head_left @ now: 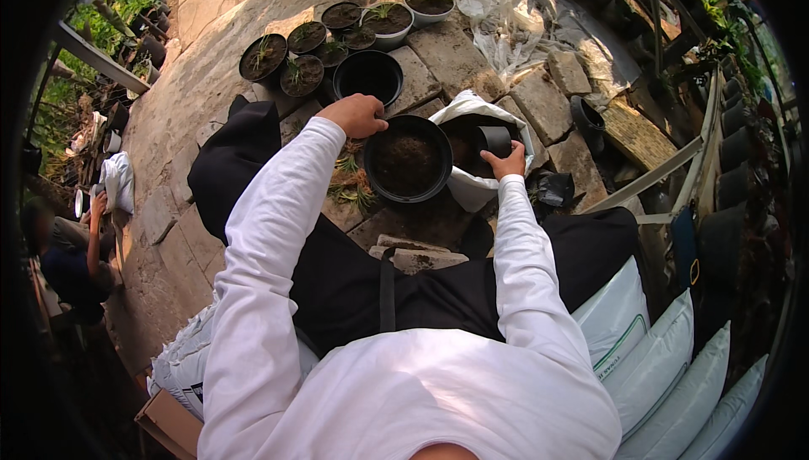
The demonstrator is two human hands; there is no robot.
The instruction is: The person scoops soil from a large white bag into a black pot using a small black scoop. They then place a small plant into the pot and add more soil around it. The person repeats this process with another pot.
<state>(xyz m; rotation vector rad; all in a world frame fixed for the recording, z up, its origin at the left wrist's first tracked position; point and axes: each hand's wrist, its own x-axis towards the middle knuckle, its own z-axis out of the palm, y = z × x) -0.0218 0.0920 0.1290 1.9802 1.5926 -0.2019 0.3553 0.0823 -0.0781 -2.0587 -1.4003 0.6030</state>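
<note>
Between my knees on the stone paving, the black pot sits upright, round mouth facing up at me and soil filling most of it. My left hand is at the pot's far left rim, fingers curled over the edge and pressed against it, steadying rather than lifting. My right hand is off to the pot's right, inside the open mouth of the white soil bag, closed around a small black cup that lies tilted with its opening toward the pot. I cannot tell whether the cup carries any soil. So the pot lies directly left of the cup, just beside the bag's edge, almost touching it; the right hand is nearer the bag, the left nearer the pot's rim. Small green seedlings lie loose on the stone at the pot's near left side, below my left wrist. Beyond the pot stands an empty black pot, and farther out a cluster of planted pots. A flat stone piece rests on my lap
</note>
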